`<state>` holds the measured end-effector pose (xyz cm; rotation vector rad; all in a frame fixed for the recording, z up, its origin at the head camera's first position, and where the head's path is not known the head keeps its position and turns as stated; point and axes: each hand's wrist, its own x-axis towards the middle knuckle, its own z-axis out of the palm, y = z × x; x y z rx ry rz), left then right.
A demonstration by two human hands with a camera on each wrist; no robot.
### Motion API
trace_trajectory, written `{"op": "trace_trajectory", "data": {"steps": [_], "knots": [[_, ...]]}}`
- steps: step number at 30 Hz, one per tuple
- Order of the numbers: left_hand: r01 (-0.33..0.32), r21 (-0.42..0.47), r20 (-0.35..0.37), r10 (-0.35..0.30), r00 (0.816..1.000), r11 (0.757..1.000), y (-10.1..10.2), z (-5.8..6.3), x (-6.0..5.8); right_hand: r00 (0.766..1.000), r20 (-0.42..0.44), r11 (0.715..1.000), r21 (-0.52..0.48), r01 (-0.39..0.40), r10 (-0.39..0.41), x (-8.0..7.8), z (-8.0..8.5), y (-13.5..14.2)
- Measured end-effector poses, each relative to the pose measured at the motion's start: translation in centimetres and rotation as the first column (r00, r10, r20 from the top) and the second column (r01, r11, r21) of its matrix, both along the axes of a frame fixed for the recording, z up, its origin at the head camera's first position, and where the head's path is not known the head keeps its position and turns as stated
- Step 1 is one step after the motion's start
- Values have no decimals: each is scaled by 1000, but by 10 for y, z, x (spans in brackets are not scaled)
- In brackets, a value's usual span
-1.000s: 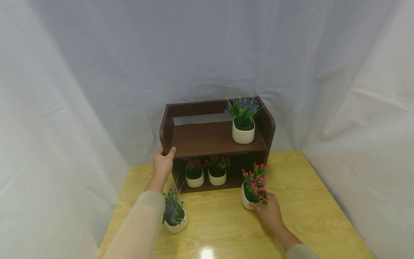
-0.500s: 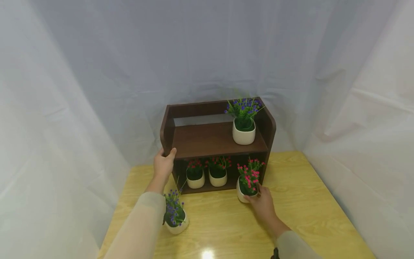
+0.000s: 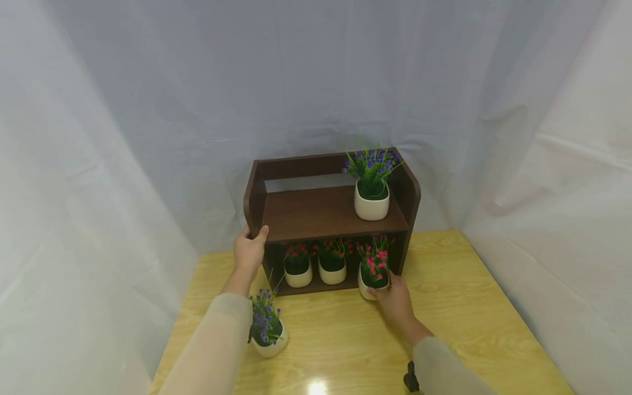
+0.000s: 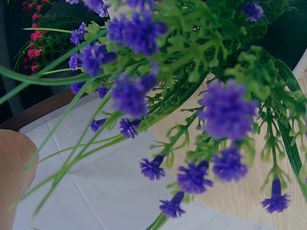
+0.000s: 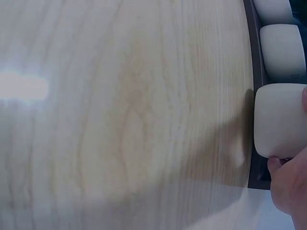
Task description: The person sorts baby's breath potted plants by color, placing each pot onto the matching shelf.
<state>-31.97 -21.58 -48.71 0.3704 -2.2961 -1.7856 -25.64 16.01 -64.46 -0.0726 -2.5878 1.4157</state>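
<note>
My right hand [image 3: 395, 303] grips a white pot of pink flowers [image 3: 373, 269] at the right front of the shelf's lower level. In the right wrist view the held pot [image 5: 280, 120] overlaps the shelf's dark front edge, fingers at its side. My left hand [image 3: 248, 252] holds the left side panel of the dark brown two-level shelf [image 3: 316, 211], thumb over the upper board's front corner. Two pots of red flowers, one left [image 3: 298, 271] and one middle [image 3: 332, 269], stand on the lower level. A pot of purple flowers [image 3: 371, 200] stands at the upper level's right end.
Another pot of purple flowers [image 3: 269, 337] stands on the wooden table [image 3: 336, 340] beside my left forearm; its blossoms [image 4: 228, 110] fill much of the left wrist view. White curtains [image 3: 316, 71] hang behind and at both sides of the table.
My right hand has carried the pot of pink flowers leftward and away from me, from over the table to the shelf's lower opening. My left hand has stayed on the side panel.
</note>
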Motion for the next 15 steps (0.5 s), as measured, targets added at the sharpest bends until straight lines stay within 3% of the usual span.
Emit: {"op": "trace_trajectory", "data": {"steps": [11, 15], "knots": [[-6, -4, -8, 5, 1000, 1000, 0, 0, 0, 999, 51, 998, 60, -2, -1, -13, 3, 1], [-3, -2, 1, 3, 1000, 1000, 1, 1, 0, 997, 82, 1000, 18, 10, -11, -17, 5, 0]]}}
